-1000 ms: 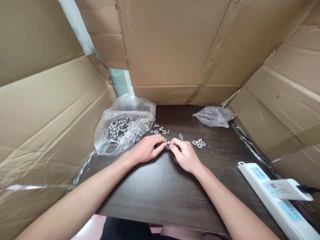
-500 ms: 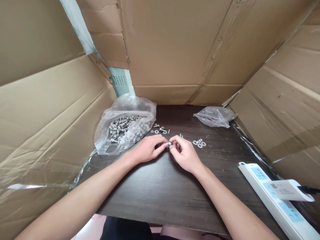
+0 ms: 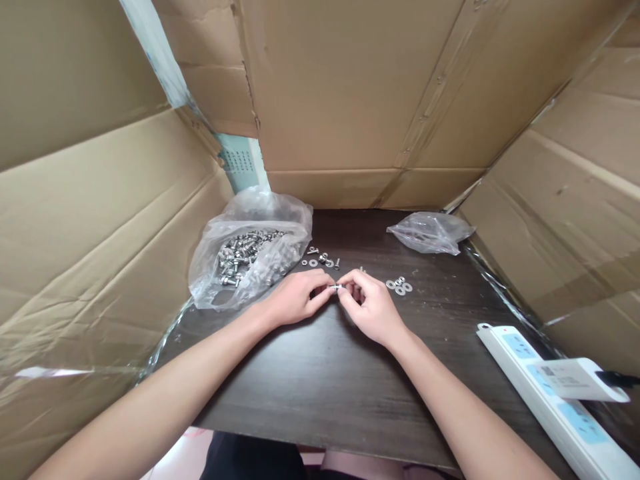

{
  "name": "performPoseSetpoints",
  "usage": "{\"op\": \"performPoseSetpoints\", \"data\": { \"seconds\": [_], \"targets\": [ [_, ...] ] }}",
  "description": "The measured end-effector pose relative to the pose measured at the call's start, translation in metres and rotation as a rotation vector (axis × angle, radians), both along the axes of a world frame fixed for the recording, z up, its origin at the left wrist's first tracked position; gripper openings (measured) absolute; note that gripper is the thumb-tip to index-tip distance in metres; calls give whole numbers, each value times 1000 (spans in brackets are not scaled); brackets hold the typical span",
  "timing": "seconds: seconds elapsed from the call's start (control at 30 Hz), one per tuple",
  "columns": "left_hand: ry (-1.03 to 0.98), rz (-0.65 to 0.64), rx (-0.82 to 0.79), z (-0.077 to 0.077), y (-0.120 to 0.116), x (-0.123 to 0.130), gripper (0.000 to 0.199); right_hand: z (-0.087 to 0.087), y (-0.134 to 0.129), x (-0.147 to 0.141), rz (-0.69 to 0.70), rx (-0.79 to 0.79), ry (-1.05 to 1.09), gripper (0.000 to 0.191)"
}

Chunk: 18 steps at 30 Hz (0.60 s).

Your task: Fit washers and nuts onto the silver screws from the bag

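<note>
Between my two hands, over the middle of the dark table, a small metal bolt (image 3: 337,287) with a washer on it lies sideways. My left hand (image 3: 301,295) pinches its left end between thumb and forefinger. The fingertips of my right hand (image 3: 367,301) close on its right end; whether a nut sits there is too small to tell. Just beyond my fingers lie loose bolts, nuts and washers (image 3: 313,263). Another little group of washers (image 3: 400,291) with nuts rests to the right of my right hand. A further bolt behind that hand is partly hidden.
A clear plastic bag (image 3: 207,267) full of bolts lies open at the back left. Another crumpled plastic bag (image 3: 431,233) is at the back right. A white power strip (image 3: 545,393) with a plugged-in adapter runs along the right side. Cardboard walls (image 3: 350,100) enclose the table (image 3: 300,393).
My right fingertips have shifted very slightly at the bolt's right end. Both hands otherwise stay in place, and the loose parts have not moved.
</note>
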<state>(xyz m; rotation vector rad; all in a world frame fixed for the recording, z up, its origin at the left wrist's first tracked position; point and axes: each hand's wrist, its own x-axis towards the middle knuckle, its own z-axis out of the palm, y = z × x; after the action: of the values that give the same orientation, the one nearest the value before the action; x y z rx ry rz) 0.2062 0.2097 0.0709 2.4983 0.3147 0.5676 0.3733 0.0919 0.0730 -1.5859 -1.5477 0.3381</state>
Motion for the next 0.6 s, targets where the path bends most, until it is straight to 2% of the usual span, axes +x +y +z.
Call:
{"op": "performPoseSetpoints", "data": {
  "seconds": [0.2, 0.33, 0.43, 0.6],
  "targets": [
    [17, -8, -11, 0, -1, 0, 22, 0, 2, 1, 7, -68, -2, 33],
    [7, -7, 1, 0, 0, 0, 22, 0, 2, 1, 32, -95, -18, 41],
    [1, -9, 3, -1, 0, 0, 22, 1, 1, 1, 30, -89, 24, 39],
    [14, -6, -6, -1, 0, 0, 23, 2, -1, 1, 48, -124, 41, 20]
  ]
}}
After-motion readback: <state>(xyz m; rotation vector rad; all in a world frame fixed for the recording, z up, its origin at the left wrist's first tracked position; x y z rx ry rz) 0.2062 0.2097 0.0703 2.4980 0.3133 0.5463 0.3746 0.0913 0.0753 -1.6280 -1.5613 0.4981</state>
